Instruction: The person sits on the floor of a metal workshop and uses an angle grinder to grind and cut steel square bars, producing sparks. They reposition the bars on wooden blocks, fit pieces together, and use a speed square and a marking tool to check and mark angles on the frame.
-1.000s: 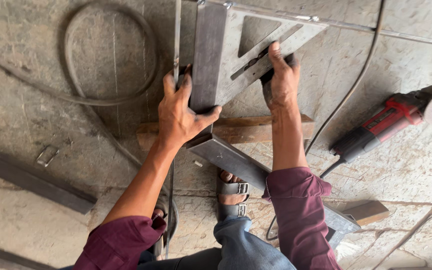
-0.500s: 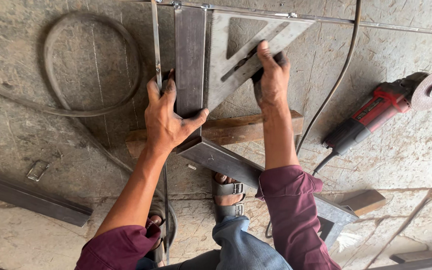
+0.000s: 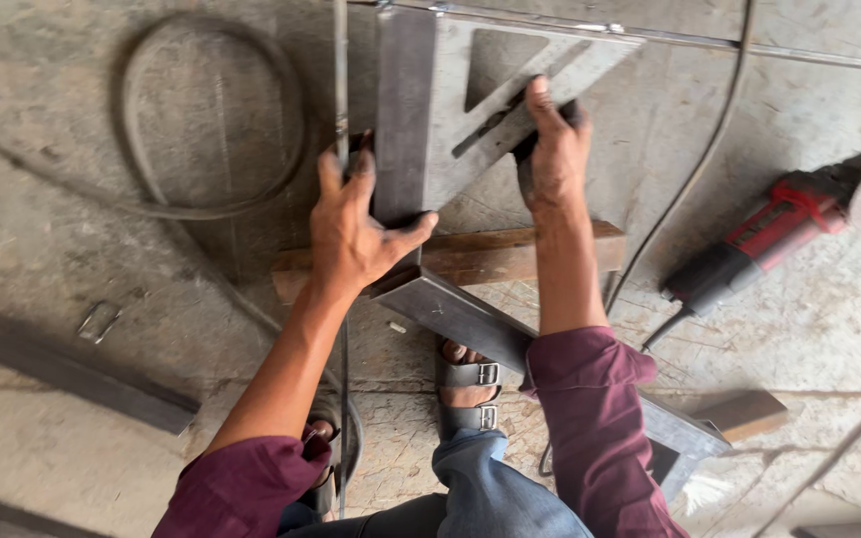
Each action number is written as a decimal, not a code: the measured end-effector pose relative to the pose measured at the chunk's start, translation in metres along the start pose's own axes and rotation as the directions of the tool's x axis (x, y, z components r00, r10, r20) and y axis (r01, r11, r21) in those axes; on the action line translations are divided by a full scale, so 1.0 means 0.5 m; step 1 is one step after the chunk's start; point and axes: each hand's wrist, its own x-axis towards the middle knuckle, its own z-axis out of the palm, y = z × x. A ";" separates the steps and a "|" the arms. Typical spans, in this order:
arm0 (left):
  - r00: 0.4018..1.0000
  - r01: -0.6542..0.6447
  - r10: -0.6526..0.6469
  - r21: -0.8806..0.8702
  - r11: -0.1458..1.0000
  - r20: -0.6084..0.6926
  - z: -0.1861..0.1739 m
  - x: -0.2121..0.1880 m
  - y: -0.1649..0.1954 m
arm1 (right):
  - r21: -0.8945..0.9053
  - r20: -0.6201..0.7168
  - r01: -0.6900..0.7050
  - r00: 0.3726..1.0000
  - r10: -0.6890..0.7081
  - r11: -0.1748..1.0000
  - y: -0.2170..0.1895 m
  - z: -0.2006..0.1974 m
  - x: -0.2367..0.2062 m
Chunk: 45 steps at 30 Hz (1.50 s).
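Note:
A grey steel try square [image 3: 450,110] lies against an upright flat steel bar [image 3: 403,120]. My left hand [image 3: 356,234] grips the lower end of that bar where it meets a second steel bar [image 3: 470,321] running down to the right. My right hand [image 3: 550,149] presses on the diagonal edge of the square. Under the joint lies a wooden block [image 3: 490,254]. My sandalled foot [image 3: 465,384] rests below the second bar.
A red and black angle grinder [image 3: 779,224] lies at the right, its cable [image 3: 710,149] curving upward. A looped hose [image 3: 201,110] lies upper left. A loose steel bar [image 3: 77,374] and a small clip [image 3: 99,321] lie at the left on the concrete floor. A wood offcut [image 3: 744,413] sits lower right.
The view has shifted slightly, so everything sits a little lower and left. Both hands keep the same hold on the bar and the square.

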 end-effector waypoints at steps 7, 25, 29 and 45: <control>0.999 -0.048 0.048 0.029 0.998 -0.001 0.003 -0.002 -0.007 | -0.023 -0.031 0.011 0.999 -0.012 1.000 -0.001 0.004 -0.005; 0.999 0.000 -0.004 0.097 0.995 0.038 0.003 -0.001 -0.016 | 0.038 0.003 -0.023 1.000 0.023 0.999 0.000 0.015 -0.011; 0.994 -0.097 0.099 0.046 0.994 -0.048 0.012 -0.004 -0.027 | 0.027 0.009 -0.019 1.000 0.019 0.999 -0.006 0.017 -0.010; 1.000 0.020 -0.021 -0.061 0.998 -0.009 0.016 0.006 -0.017 | 0.015 0.003 -0.013 1.000 0.013 1.000 -0.008 0.016 -0.009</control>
